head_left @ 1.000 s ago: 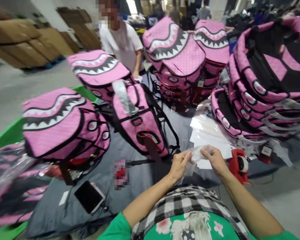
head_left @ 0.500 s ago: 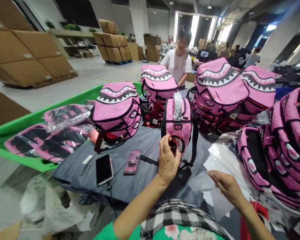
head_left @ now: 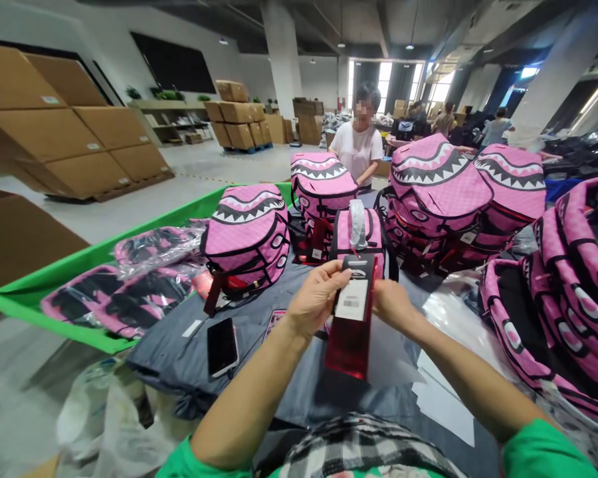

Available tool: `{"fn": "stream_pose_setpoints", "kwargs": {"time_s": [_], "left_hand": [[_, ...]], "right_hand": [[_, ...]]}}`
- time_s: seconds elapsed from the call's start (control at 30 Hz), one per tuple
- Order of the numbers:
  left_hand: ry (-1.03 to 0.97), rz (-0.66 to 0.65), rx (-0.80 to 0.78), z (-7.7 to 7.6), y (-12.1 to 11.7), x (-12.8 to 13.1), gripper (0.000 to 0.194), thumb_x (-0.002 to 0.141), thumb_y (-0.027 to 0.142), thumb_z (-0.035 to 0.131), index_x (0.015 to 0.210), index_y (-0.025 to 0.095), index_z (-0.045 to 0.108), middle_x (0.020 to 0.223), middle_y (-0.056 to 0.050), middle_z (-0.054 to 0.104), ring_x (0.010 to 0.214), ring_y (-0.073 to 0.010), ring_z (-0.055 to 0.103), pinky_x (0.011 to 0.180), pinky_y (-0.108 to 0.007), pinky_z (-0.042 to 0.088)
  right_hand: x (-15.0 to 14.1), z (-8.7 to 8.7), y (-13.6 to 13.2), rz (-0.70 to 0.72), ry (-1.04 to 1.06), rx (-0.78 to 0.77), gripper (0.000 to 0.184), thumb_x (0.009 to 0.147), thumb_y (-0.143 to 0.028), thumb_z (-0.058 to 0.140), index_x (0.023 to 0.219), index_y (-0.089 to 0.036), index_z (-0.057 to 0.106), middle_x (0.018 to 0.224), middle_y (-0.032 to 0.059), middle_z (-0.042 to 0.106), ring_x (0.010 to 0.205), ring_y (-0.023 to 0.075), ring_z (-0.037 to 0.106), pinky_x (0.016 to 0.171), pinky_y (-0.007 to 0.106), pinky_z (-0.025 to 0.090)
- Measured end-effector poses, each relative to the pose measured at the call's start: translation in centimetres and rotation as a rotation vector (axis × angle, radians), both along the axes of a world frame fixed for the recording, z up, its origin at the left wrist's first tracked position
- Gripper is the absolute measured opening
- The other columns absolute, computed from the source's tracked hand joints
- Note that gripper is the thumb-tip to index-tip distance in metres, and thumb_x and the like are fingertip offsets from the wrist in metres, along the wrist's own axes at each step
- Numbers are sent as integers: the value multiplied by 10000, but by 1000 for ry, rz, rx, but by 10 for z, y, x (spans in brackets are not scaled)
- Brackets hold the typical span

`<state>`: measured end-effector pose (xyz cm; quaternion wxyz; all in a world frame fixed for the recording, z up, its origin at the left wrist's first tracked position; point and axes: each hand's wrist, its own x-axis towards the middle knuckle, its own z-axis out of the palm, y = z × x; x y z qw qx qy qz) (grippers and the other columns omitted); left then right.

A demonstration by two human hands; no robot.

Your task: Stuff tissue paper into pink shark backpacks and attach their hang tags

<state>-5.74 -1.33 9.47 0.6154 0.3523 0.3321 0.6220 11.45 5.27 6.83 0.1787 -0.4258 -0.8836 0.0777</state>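
Both my hands hold up a long red hang tag with a black top and a white barcode label. My left hand pinches its upper left edge, and my right hand grips its right edge, fingers closed. The tag hangs by a thin red string from a pink backpack that lies on the grey cloth just beyond my hands, with a clear plastic strip wrapped on its top handle.
Pink shark-mouth backpacks stand upright and in stacks at the right. A phone lies on the cloth. Bagged backpacks lie in a green bin. White sheets lie at my right. A person in white stands opposite.
My left hand has lifted the tag off the backpack, and my right hand has come up from the white sheets and gripped its right edge. The camera tilted upward.
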Motion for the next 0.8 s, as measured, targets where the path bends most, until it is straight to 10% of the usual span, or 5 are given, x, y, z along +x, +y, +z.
{"fn": "stream_pose_setpoints", "kwargs": {"time_s": [0.13, 0.3, 0.5, 0.8], "left_hand": [[114, 41, 134, -33, -4, 17, 398, 702, 454, 867, 899, 137, 728, 807, -47, 746, 679, -137, 657, 672, -237, 535], [671, 239, 294, -76, -5, 10, 254, 893, 423, 663, 914, 185, 750, 867, -57, 736, 818, -197, 675, 785, -318, 527], [1017, 795, 384, -62, 16, -9, 251, 906, 328, 669, 1135, 225, 660, 1029, -52, 612, 930, -187, 614, 884, -323, 514], [791, 784, 223, -60, 52, 7, 193, 845, 342, 711, 737, 198, 641, 880, -15, 497, 904, -183, 549, 872, -309, 483]], "right_hand": [[-8, 23, 18, -247, 65, 263, 135, 882, -286, 612, 825, -216, 711, 831, 50, 734, 696, 163, 641, 542, 268, 236], [3, 28, 34, -227, 196, 188, 172, 824, -373, 634, 759, -228, 699, 692, -3, 693, 634, 147, 610, 554, 241, 279], [-1, 24, 36, -204, 221, 224, 192, 824, -384, 612, 740, -226, 680, 673, 0, 689, 606, 145, 594, 542, 239, 267], [15, 28, 32, -123, 144, 252, 228, 897, -426, 590, 811, -230, 669, 650, 3, 654, 577, 141, 574, 539, 233, 279]]}}
